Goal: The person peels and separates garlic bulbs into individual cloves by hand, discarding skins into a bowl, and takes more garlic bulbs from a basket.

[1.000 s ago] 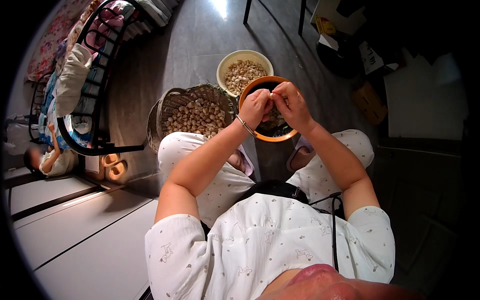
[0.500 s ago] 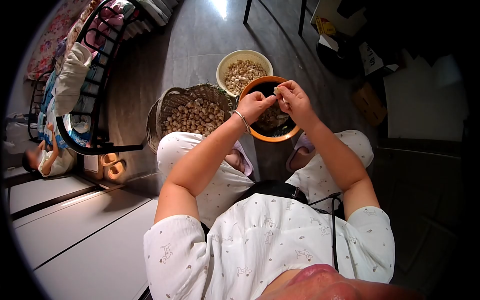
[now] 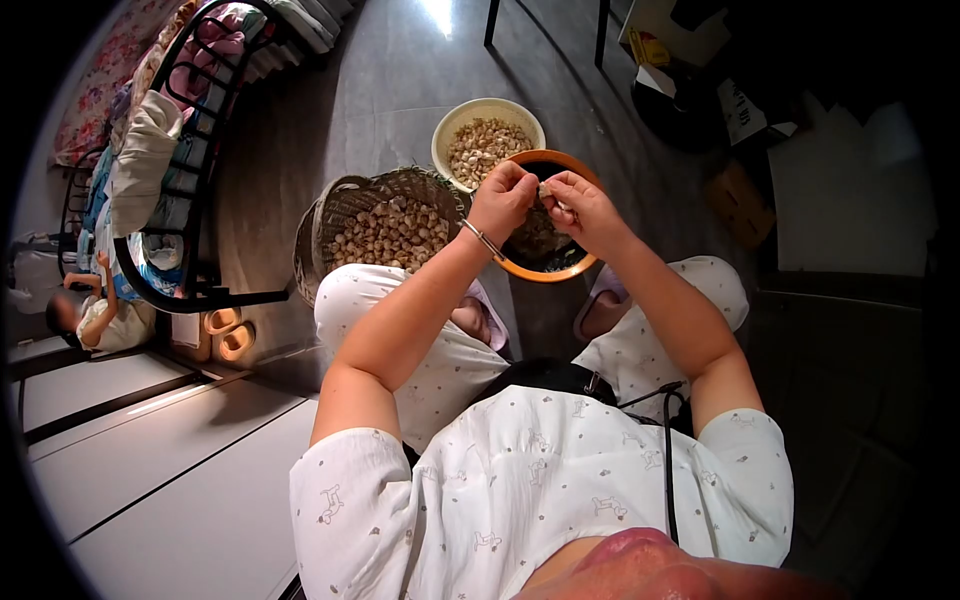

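Observation:
Over the orange-rimmed basin [image 3: 572, 272] my two hands meet. My right hand [image 3: 588, 212] is closed, pinching a small pale garlic clove [image 3: 544, 189] between thumb and fingers. My left hand [image 3: 502, 202], with a bangle at the wrist, is closed in a pinch right beside the clove; whatever its fingertips hold is too small to make out. Dark inside, the basin holds loose peelings that my hands partly cover. Just behind it a cream bowl [image 3: 438, 150] contains many separated garlic cloves [image 3: 486, 146]. At the left, a woven basket [image 3: 330, 205] holds whole garlic bulbs [image 3: 392, 232].
My knees and slippered feet flank the basin on a grey floor [image 3: 390, 110]. A black metal bed frame [image 3: 195, 215] stands at the left, with another person [image 3: 115, 315] beyond it. Orange slippers [image 3: 235, 340] lie near the white cabinet. Boxes [image 3: 745, 115] stand at the right.
My left hand has shifted slightly up and left. My right hand has come a little down and left with the clove, so the clove now sits lower between the hands.

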Demonstrator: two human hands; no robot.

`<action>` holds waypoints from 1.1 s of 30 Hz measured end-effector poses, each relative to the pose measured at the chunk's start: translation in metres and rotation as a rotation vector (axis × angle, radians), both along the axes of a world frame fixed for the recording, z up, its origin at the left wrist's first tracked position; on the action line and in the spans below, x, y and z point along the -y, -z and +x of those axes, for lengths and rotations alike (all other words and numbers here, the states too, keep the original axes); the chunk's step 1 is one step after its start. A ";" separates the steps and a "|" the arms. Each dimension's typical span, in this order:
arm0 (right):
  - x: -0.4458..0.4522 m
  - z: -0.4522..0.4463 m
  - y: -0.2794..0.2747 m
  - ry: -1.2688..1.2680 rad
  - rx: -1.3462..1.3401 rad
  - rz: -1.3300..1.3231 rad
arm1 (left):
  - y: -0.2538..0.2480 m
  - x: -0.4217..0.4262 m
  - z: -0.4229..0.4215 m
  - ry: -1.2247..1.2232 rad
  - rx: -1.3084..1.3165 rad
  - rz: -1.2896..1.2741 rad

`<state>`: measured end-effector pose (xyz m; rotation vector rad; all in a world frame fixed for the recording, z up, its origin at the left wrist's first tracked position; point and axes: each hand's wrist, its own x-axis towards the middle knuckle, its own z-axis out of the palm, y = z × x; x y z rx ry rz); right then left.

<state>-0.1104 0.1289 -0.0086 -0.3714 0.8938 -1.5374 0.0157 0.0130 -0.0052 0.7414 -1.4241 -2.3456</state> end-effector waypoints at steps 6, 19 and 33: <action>0.000 -0.006 -0.002 -0.048 0.164 0.010 | 0.016 -0.001 0.000 0.037 0.034 0.291; 0.003 0.020 -0.004 0.227 0.028 -0.081 | 0.005 -0.022 -0.002 0.210 -0.138 0.663; 0.000 0.012 -0.028 0.313 -0.277 -0.282 | 0.023 -0.011 -0.003 0.155 -0.177 0.760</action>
